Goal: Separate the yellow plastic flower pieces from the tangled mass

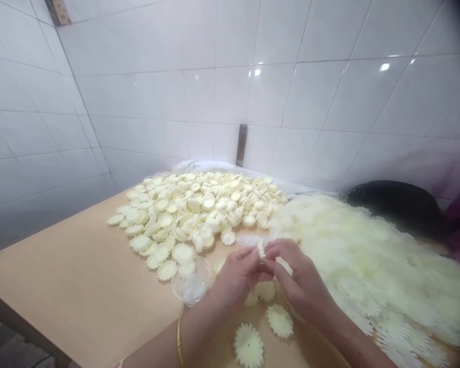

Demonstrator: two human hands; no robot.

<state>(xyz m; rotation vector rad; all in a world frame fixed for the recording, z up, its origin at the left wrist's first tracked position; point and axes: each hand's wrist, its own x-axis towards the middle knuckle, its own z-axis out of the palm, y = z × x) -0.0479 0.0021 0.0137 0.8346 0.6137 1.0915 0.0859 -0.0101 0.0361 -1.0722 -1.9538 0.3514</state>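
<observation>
My left hand (pixel 235 278) and my right hand (pixel 301 283) meet above the wooden table (pixel 72 276), both pinched on one small cream flower-shaped piece (pixel 261 250) held between their fingertips. A gold bangle (pixel 180 340) circles my left wrist. Under my hands lie flat cream flower pieces (pixel 248 346), a few scattered on the wood. A small clear plastic cup (pixel 192 287) stands just left of my left hand.
A heap of folded cream flower pieces (pixel 199 209) covers the middle of the table. A big pile of flat pale pieces (pixel 379 260) fills the right side. A black rounded object (pixel 396 202) sits behind it. White tiled walls (pixel 157 97) close the corner.
</observation>
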